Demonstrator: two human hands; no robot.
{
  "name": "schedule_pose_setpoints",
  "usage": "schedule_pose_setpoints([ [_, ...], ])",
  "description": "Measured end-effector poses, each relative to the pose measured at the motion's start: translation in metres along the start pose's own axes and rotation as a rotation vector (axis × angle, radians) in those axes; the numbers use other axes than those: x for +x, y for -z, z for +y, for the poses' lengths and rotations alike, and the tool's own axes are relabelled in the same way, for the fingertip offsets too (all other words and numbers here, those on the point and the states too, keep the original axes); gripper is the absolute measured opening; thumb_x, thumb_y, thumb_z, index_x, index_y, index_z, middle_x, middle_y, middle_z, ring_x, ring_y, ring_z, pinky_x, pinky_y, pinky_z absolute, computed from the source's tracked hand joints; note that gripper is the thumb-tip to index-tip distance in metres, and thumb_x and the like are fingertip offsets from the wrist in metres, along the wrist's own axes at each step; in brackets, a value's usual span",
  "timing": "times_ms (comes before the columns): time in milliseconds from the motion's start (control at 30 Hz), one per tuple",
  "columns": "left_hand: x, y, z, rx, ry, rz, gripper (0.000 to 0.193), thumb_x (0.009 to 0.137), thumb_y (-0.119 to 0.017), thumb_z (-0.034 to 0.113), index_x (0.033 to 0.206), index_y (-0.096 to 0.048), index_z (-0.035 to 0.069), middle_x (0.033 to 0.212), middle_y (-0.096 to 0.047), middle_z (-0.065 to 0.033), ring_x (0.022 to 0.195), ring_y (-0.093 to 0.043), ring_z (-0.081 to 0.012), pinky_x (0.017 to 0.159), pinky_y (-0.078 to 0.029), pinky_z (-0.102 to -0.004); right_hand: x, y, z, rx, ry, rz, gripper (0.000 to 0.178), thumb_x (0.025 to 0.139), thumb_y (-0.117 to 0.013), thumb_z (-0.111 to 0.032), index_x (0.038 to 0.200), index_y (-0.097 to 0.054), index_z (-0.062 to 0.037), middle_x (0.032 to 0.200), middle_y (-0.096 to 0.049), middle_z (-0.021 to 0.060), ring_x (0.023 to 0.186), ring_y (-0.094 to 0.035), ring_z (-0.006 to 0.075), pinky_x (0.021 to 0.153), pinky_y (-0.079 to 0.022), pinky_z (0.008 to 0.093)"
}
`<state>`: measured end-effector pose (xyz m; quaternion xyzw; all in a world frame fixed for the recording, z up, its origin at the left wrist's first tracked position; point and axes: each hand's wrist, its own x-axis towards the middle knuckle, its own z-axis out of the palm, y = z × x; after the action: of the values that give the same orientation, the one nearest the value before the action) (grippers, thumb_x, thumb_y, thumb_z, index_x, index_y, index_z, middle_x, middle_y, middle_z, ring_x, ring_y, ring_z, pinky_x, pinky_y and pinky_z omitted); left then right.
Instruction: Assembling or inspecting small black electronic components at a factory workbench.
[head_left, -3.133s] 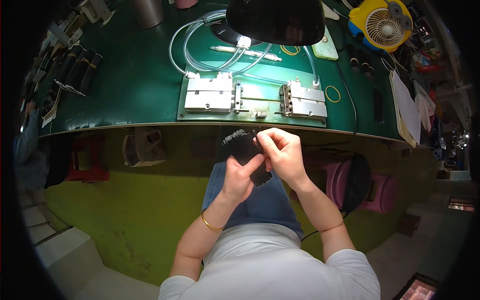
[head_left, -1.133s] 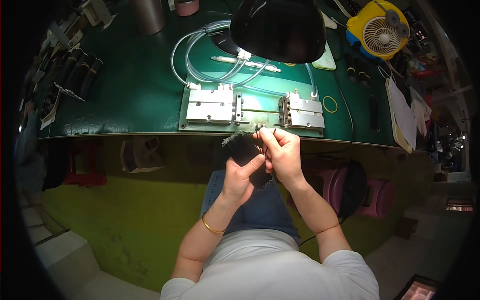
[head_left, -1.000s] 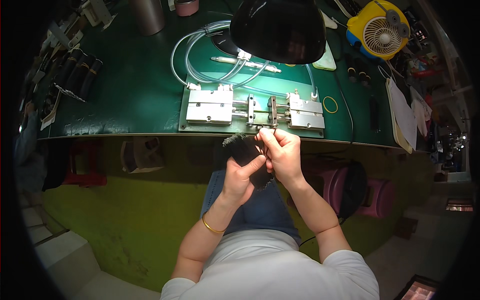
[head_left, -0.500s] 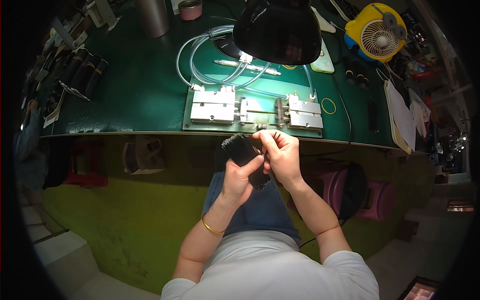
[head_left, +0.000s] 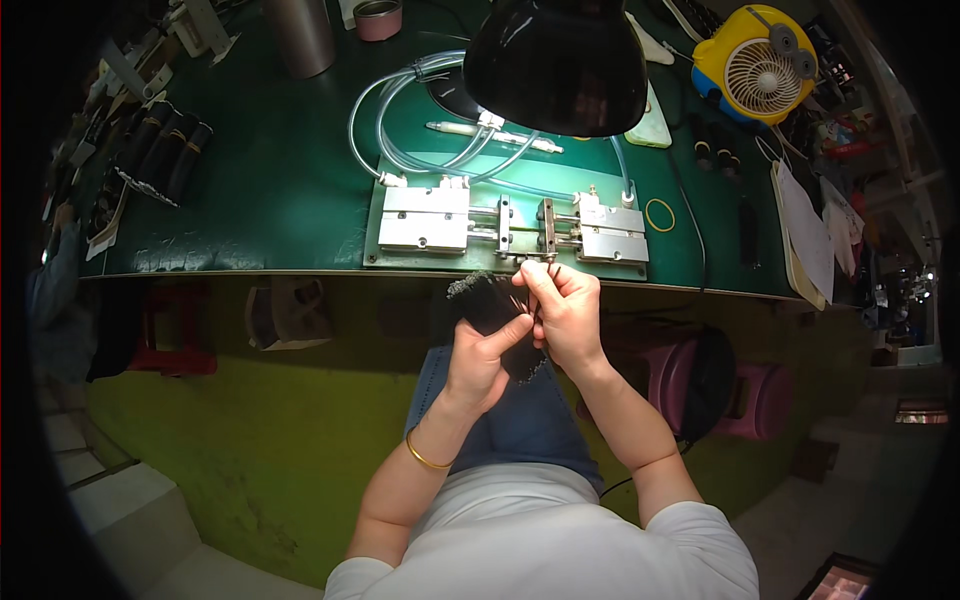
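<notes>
we see left hand (head_left: 482,352) closed round dark strand bundle (head_left: 490,305) at 6 o'clock of bench clamp fixture (head_left: 510,225); right hand (head_left: 562,312) pinches one strand, likely feeding; next needs steady aim.

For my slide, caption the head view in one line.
Seated at a green workbench, the left hand grips a black bundle while the right hand pinches strands near a metal fixture.

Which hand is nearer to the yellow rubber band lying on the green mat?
Right. The right hand is at the table edge, below and left of the yellow rubber band. The left hand, gripping the black bundle, sits lower and farther left.
</notes>
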<state>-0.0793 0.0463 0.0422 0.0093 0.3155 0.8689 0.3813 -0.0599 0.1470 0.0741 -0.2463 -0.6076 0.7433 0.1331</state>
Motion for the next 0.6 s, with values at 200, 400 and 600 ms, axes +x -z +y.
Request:
schedule_pose_setpoints([
  [200, -0.002, -0.0028, 0.0033, 0.028, 0.019, 0.037, 0.008, 0.082, -0.053, 0.005, 0.089, -0.053, 0.001, 0.076, -0.055, -0.0047, 0.066, -0.053, -0.0125, 0.061, -0.046, -0.0256, -0.0031, -0.0004, -0.0015, -0.055, 0.018, -0.002, 0.021, 0.085, -0.053, -0.016, 0.073, -0.059, -0.0002, 0.046, -0.045, -0.0017, 0.032, -0.036, 0.002, 0.029, -0.029, 0.0167],
  [400, -0.0036, 0.0047, -0.0012, -0.054, 0.01, -0.025, 0.012, 0.081, -0.054, 0.001, 0.093, -0.054, 0.0, 0.08, -0.057, -0.0051, 0.067, -0.055, -0.0129, 0.062, -0.047, -0.0242, -0.0072, -0.0015, -0.005, -0.044, 0.047, -0.04, 0.023, 0.085, -0.054, -0.019, 0.074, -0.061, -0.0002, 0.049, -0.05, -0.0013, 0.034, -0.038, 0.0012, 0.03, -0.029, 0.017],
  [600, -0.0026, 0.0, 0.0002, -0.016, 0.006, 0.009, 0.011, 0.082, -0.053, 0.005, 0.093, -0.052, 0.001, 0.076, -0.055, -0.0054, 0.066, -0.053, -0.0128, 0.061, -0.046, -0.0254, -0.0042, -0.0008, -0.0012, -0.015, 0.007, 0.012, 0.022, 0.085, -0.054, -0.019, 0.074, -0.061, -0.0003, 0.049, -0.05, -0.0015, 0.035, -0.038, 0.001, 0.03, -0.03, 0.0167],
])
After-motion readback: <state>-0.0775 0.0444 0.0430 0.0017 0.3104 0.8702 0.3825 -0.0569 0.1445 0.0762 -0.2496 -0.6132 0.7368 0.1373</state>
